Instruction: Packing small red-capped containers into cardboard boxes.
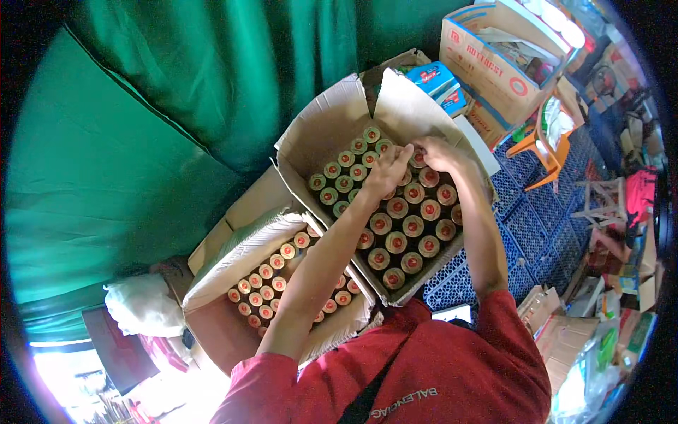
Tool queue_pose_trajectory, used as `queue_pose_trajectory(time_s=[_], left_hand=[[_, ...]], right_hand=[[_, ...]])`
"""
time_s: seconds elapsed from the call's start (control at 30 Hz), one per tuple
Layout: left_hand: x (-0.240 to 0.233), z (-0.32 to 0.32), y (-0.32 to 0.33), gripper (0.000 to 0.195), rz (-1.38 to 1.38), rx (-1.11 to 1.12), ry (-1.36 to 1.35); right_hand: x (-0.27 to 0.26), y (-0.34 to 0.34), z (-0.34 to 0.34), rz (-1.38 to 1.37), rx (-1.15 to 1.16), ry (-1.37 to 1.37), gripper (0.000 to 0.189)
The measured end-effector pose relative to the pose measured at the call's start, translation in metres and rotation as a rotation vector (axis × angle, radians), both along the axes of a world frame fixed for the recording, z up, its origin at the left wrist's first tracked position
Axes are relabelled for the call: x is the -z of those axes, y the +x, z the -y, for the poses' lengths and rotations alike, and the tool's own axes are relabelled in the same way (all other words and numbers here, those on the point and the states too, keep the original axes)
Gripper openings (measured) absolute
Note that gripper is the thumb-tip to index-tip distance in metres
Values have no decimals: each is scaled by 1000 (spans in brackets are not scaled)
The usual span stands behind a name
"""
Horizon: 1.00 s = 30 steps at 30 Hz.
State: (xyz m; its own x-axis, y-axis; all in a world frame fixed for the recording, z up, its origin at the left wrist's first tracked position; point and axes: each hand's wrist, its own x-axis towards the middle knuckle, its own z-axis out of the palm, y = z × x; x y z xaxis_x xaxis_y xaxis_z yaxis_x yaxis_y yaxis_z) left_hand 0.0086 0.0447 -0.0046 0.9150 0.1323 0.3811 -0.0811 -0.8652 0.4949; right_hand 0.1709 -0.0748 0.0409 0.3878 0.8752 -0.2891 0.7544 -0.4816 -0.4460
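A large open cardboard box [318,122] in front of me holds rows of round items with capped tops [412,226], pale with red centres. My left hand [391,168] lies over the upper middle of these rows, fingers partly bent. Just right of it, my right hand [435,153] reaches down at one round top near the box's right side, its fingertips bent over it. Whether either hand grips an item cannot be made out. A second open cardboard box [206,328], lower left, holds smaller round tops [266,292] with red centres, partly hidden under my left forearm.
A green fabric sheet [159,106] hangs behind the boxes. Blue packs [434,82] and a printed carton [487,69] stand upper right, near an orange plastic stool [551,153]. Blue plastic grating [529,228] covers the floor. A white bag [143,305] lies lower left.
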Motion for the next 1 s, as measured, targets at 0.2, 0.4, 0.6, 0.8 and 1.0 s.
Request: queue_pose_trajectory(time_s=[0.2,0.4,0.6,0.8,1.0], left_hand=[[2,10,-2,54,70,-6,119],[17,2,-7,57,93,-124,431],[12,10,-7,55,-99,-114,341],[23,5,-7,53,-136,-115,451],[40,-1,-1,44,81,-177,607]], right_hand=[[15,11,7,-59,113,44,47],[1,4,0,-37,72,95,34],[16,16,7,-18,87,148,27],[16,13,6,-48,3,148,24],[14,8,11,-38,12,161,24]])
